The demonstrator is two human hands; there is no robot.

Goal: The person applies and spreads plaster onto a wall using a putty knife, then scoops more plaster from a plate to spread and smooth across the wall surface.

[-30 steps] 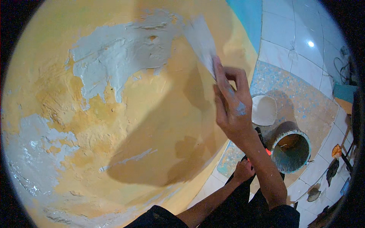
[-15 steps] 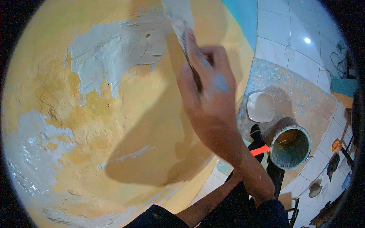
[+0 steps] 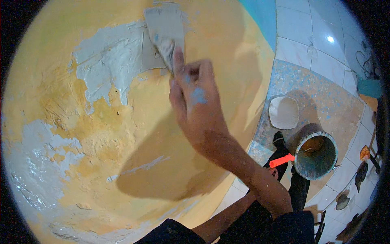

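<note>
My right hand (image 3: 201, 101), blue paint on its back, is closed around a putty knife (image 3: 164, 26). Its broad blade lies against the yellow wall (image 3: 219, 36), at the right end of a patch of wet grey filler (image 3: 109, 53). The fingers hide the knife's handle. Behind my right forearm, my left hand (image 3: 274, 172) shows only a few fingertips, so its grip cannot be made out. Just above those fingertips is an orange handle (image 3: 281, 160), which reaches to the rim of a round bucket (image 3: 334, 142) with residue inside.
A second shiny patch of filler (image 3: 34, 166) spreads over the wall's lower left. On the speckled mat (image 3: 325, 89) rests a white squarish dish (image 3: 284, 112). White floor tiles (image 3: 294, 20) lie beyond. Several small dark objects and an orange one (image 3: 364, 153) lie at the right.
My right hand and the putty knife have moved left across the wall, onto the filler's right end. The filler there looks smoother, and its small hole no longer shows. The view has shifted slightly.
</note>
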